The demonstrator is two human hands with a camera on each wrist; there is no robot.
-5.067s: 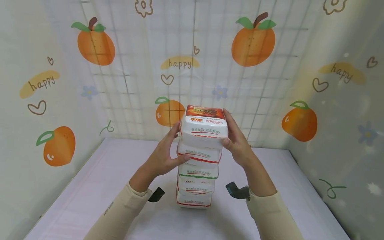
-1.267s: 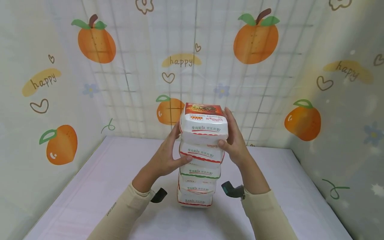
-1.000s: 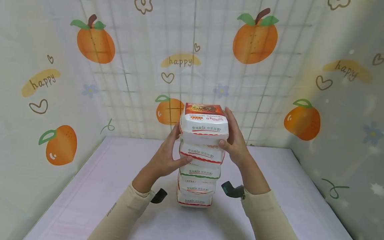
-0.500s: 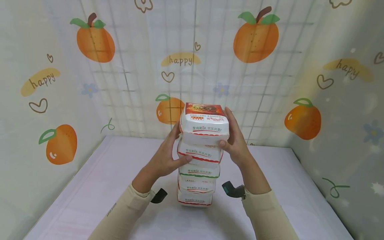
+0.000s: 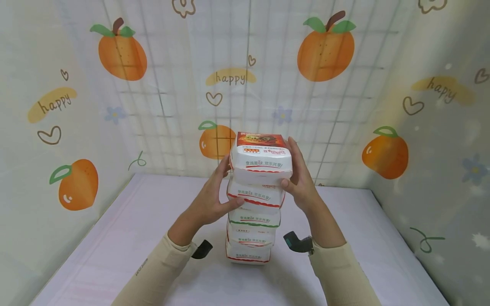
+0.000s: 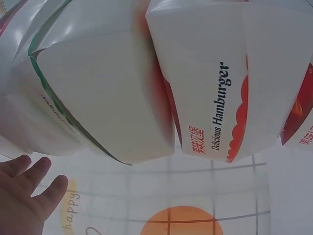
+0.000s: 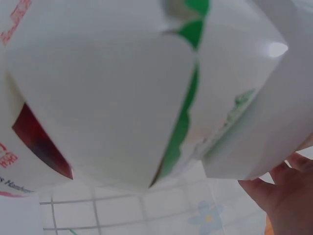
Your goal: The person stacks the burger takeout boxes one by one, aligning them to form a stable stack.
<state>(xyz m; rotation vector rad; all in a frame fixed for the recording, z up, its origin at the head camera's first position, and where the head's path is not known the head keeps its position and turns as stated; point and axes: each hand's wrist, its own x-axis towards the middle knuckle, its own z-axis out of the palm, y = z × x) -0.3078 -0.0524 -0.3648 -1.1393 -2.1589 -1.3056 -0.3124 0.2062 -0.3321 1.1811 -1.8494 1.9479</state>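
Several white paper hamburger boxes stand in one slightly uneven stack in the head view. The top hamburger box (image 5: 261,161) has a red burger picture on its lid. Below it, the second hamburger box (image 5: 256,194) has a red wavy edge, and the third box (image 5: 254,218) a green one. My left hand (image 5: 208,202) lies along the stack's left side, fingers beside the top box and thumb across the front of the second. My right hand (image 5: 304,182) holds the top box's right side, thumb at its lower front corner. The far fingertips are hidden in the head view.
The bottom box (image 5: 248,255) rests on a pale tabletop (image 5: 153,238). Behind and at both sides hang white curtains (image 5: 176,140) printed with oranges and "happy". A dark wrist camera (image 5: 202,249) sticks out from the left sleeve, and another wrist camera (image 5: 297,242) from the right sleeve.
Between one second and half a second ago, the second box shifted slightly left under the top one. Both hands have stayed nearly in place; the head view moved slightly.
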